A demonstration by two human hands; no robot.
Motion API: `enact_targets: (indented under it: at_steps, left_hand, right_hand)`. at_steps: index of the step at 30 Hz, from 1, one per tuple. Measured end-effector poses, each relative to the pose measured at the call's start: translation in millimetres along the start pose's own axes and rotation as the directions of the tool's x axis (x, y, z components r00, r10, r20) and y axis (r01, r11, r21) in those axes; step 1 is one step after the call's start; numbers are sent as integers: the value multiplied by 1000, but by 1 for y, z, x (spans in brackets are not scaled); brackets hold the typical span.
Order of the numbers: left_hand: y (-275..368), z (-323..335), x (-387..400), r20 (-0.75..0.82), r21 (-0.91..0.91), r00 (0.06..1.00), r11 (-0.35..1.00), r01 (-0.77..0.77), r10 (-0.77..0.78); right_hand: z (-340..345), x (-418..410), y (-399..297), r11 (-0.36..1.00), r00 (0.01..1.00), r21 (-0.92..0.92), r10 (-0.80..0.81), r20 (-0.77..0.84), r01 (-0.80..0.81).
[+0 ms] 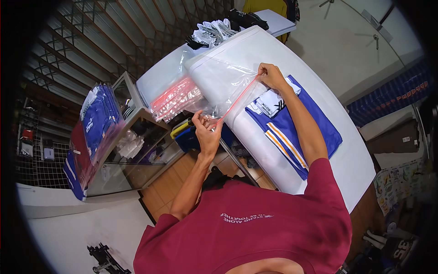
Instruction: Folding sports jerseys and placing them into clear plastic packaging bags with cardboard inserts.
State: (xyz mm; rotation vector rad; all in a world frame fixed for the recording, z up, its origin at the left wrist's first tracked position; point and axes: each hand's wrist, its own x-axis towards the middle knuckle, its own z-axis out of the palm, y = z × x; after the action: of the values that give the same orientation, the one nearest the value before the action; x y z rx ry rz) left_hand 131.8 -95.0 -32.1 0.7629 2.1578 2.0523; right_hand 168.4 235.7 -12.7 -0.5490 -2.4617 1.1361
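A clear plastic bag [236,80] with a red zip strip is stretched between my two hands above the white table [345,178]. My left hand [207,132] pinches the near end of the strip, past the table's left edge. At the strip's far end, my right hand [271,76] grips the bag over the table. Folded blue sportswear [318,116] with white and orange stripes lies below and right of my right hand, partly covered by my forearm. On it rest folded white socks [272,102] with black lettering.
A stack of clear bags with red strips [178,97] lies left of my hands. Bagged blue and maroon garments [97,120] are piled on a glass display case [137,154] at the left. White printed socks [214,32] and black ones [248,19] lie beyond the table.
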Motion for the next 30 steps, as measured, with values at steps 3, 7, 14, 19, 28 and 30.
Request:
enact_targets:
  at_steps: [3,7,14,19,28,30]
  left_hand:
    - [1,8,-8,31,11,999,1000,24,-24]
    - [-2,22,-13,75,-19,996,999,42,-40]
    - [11,40,-8,169,134,983,990,53,-76]
    - [18,49,-4,230,313,972,943,-113,40]
    - [34,54,1,183,633,947,705,-320,265]
    - [37,55,3,258,600,947,736,-313,192]
  right_hand:
    - [-4,0,-4,994,1000,-109,-8,24,11]
    - [-11,0,3,990,999,-142,16,36,-11]
    - [-22,-3,9,981,1000,-193,-2,-24,-2]
    - [-35,-7,18,984,998,-180,7,-57,-17]
    - [-54,-15,25,987,998,-157,38,-51,-45]
    - [-58,-15,29,987,997,-153,46,-56,-55]
